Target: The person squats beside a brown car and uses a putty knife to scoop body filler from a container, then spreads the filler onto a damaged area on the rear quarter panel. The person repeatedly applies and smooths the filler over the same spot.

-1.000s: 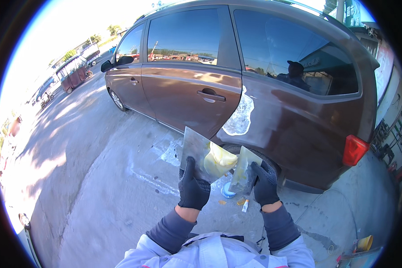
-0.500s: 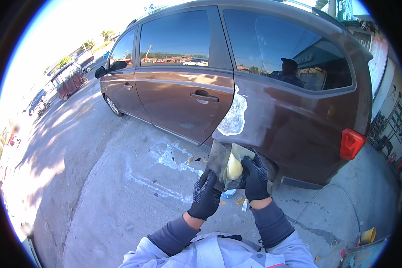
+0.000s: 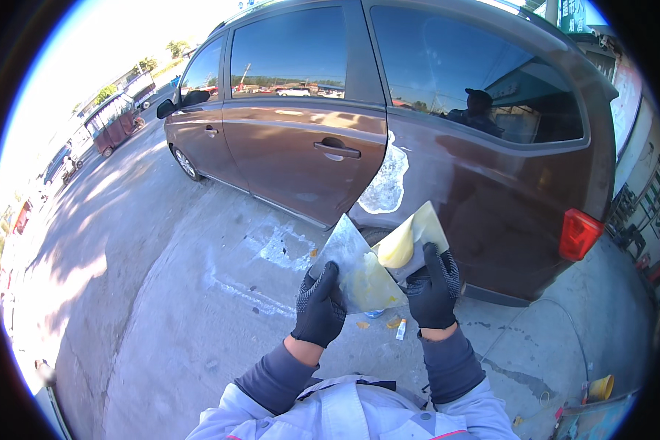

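My left hand, in a dark dotted work glove, is closed on a flat, greyish, smeared putty spreader, thumb across its face. My right hand, gloved alike, grips a second, pale yellow putty spreader by its lower edge. A thick, creamy yellow lump of putty clings to this one. The two sheets meet or overlap near their inner edges; whether they touch I cannot tell. Just beyond them stands a brown car, its rear panel bearing a rough whitish patch beside the door edge.
Below my hands a small white tube and a partly hidden blue-rimmed object rest on the concrete. A thin hose curves at right, near a yellow cup. The red tail light marks the car's rear corner.
My hands have moved apart and turned the spreaders. The left spreader now shows its smeared face; the right one is tilted up to the right with the putty still on it.
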